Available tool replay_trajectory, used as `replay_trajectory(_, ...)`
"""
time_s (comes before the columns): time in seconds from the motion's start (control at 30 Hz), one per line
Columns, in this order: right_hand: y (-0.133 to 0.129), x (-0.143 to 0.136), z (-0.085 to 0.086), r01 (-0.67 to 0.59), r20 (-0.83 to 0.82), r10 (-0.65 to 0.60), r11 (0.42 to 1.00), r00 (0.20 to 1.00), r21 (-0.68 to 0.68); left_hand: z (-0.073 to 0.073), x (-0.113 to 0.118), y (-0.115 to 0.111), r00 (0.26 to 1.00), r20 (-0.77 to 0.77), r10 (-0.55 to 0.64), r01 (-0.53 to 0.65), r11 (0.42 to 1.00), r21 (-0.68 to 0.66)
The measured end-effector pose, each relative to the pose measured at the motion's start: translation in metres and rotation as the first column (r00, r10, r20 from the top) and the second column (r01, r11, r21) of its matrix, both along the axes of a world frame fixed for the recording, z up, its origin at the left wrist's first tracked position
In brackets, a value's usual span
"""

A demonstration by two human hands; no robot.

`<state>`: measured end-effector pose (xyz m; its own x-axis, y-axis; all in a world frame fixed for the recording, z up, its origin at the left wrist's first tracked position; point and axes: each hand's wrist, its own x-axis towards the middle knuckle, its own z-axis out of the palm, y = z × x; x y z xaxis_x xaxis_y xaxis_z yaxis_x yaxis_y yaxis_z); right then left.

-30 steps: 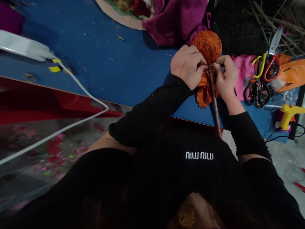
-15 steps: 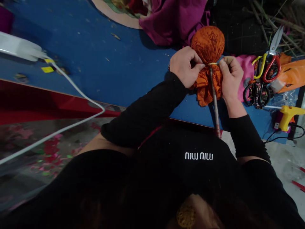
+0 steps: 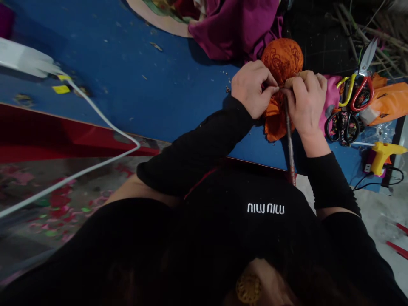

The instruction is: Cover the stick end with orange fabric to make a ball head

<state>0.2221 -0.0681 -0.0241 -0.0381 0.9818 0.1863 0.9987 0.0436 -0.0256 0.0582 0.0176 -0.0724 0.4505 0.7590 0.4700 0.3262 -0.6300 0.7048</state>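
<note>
An orange patterned cloth [image 3: 283, 55] is gathered into a round ball, its loose ends hanging below the neck. From that neck a thin brown stick [image 3: 290, 148] runs down toward my body. My left hand [image 3: 255, 88] pinches at the left side of the neck, thumb and forefinger together. On the right, my right hand [image 3: 306, 100] is closed at the front of the neck, over part of the cloth. The fingertips of both hands nearly meet there. Whatever thin thing they pinch is too small to make out; the yellowish band seen before is hidden.
Purple cloth [image 3: 234, 29] lies beyond the ball on the blue table [image 3: 143, 85]. To the right are red-and-yellow-handled scissors [image 3: 361, 85], black-handled scissors [image 3: 342, 126], an orange packet [image 3: 390, 102] and a yellow glue gun [image 3: 382, 155]. A white cable [image 3: 105, 119] crosses the left edge.
My right hand has moved left, from beside the cloth's neck to over it, closer to my left hand. The ball shows slightly lower and further right, and the band is now covered.
</note>
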Motion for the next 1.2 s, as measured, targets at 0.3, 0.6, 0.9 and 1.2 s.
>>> replay_trajectory(0.3,0.013,0.003,-0.001,-0.059,0.057,0.055,0.996,0.997,0.067,-0.005,-0.003,0.004,0.994,0.061,-0.087,0.081,0.992,0.101)
replay_trajectory(0.6,0.021,0.026,-0.036,0.074,-0.605,0.002,0.992,0.796,0.101,-0.012,0.017,0.004,0.992,0.082,-0.099,0.077,0.97,0.232)
replay_trajectory(0.9,0.029,0.028,-0.062,0.083,-0.875,0.001,0.995,0.484,0.047,0.001,0.021,0.007,0.992,-0.126,-0.032,0.034,0.999,0.018)
replay_trajectory(1.2,0.019,0.034,-0.042,0.034,-0.626,0.03,0.995,0.779,0.09,-0.011,0.016,0.006,0.992,-0.126,0.002,0.006,0.998,0.065)
